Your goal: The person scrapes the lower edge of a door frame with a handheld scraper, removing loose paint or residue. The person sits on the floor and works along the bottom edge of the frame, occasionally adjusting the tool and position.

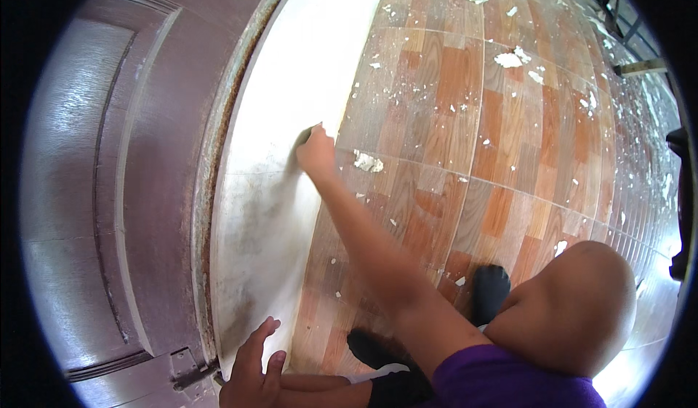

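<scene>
My right hand (317, 151), its fingers curled, is against the pale lower wall strip (272, 108). Whether it holds something is hidden by the fingers and the glare. At the bottom, my left hand (259, 359) is raised near the door's lower corner, fingers apart and nothing seen in it. Grey smudges (251, 244) mark the strip between the two hands. A crumbled white lump (368, 161) lies on the floor just right of my right hand.
A brown panelled door (158, 179) with a metal bolt (188, 372) stands at left. White flakes (510, 60) litter the wood-look tiled floor (452, 135). My dark-covered feet (489, 293) and bent knee are at lower right. A dark metal frame (627, 26) stands at upper right.
</scene>
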A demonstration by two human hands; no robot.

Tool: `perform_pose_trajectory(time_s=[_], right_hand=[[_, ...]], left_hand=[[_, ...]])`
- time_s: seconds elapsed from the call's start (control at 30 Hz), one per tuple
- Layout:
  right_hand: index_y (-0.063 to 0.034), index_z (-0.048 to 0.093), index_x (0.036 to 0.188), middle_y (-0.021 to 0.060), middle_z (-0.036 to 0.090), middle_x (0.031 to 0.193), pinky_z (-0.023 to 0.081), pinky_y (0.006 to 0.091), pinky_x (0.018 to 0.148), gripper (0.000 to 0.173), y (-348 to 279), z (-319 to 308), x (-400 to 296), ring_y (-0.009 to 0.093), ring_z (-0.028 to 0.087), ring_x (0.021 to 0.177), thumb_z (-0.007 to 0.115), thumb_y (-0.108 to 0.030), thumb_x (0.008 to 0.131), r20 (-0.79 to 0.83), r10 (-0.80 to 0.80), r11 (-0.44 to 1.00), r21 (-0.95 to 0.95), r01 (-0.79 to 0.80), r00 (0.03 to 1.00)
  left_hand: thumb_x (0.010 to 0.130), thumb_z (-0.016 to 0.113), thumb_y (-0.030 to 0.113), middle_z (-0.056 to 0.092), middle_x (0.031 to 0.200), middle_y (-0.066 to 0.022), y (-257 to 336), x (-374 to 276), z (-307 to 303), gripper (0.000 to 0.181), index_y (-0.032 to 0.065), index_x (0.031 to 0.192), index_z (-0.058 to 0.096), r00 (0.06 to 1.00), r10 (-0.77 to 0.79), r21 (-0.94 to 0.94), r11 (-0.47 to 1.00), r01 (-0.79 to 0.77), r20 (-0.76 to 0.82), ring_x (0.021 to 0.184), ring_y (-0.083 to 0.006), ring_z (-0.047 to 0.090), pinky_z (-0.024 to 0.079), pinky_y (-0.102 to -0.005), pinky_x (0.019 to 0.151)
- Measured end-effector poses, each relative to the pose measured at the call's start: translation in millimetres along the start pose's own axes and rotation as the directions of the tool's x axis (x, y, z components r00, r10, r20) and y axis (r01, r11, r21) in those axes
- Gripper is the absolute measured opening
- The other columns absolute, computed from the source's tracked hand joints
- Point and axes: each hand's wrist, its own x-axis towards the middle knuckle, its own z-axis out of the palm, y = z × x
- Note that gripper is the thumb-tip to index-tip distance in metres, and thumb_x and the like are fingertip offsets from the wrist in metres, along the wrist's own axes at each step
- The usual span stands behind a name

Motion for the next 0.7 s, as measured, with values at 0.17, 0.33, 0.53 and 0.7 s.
perform_pose_trajectory(time_s=[0.17,0.33,0.53,0.7], right_hand=[[0.0122,0.053,0.112,0.0323,0.060,0.113,0.049,0.0485,0.092,0.033,14,10,2,0.046,0.060,0.106,0.052,-0.001,0.082,0.080,0.022,1.000,-0.007,-0.021,0.997],[0.0078,0.062,0.102,0.0319,0.064,0.106,0.050,0.0475,0.090,0.026,37,22,11,0.047,0.062,0.101,0.052,-0.004,0.081,-0.067,0.045,0.998,0.039,-0.043,0.997],[0.0029,0.059,0.126,0.0314,0.064,0.109,0.049,0.0441,0.093,0.046,42,1,13,0.045,0.061,0.107,0.051,-0.001,0.081,-0.012,-0.006,1.000,-0.021,0.006,1.000],[0.0040,0.060,0.124,0.0303,0.065,0.108,0.049,0.0431,0.093,0.044,37,-4,6,0.044,0.062,0.107,0.048,0.001,0.082,0.156,0.105,0.994,-0.034,-0.101,0.982]], left_hand=[[0.102,0.049,0.024,0.054,0.138,-0.0179,0,2,3,0.046,0.0005,0.141,0.045,1.000,0.019,-0.061,0.998,-0.018,0.021,0.132,-0.0308,0.048,0.033,-0.0390,0.112],[0.102,0.048,0.024,0.052,0.139,-0.0188,-1,4,4,0.045,-0.0003,0.140,0.045,0.995,0.018,-0.045,0.999,-0.014,0.094,0.134,-0.0319,0.045,0.032,-0.0391,0.113],[0.103,0.046,0.022,0.050,0.141,-0.0184,-8,8,1,0.043,0.0007,0.140,0.046,0.993,0.073,-0.056,0.996,-0.068,0.088,0.135,-0.0320,0.044,0.031,-0.0391,0.113],[0.103,0.045,0.023,0.050,0.141,-0.0180,-11,-5,-3,0.043,0.0017,0.141,0.045,0.995,0.030,-0.043,0.999,-0.026,0.094,0.135,-0.0323,0.044,0.030,-0.0395,0.114]])
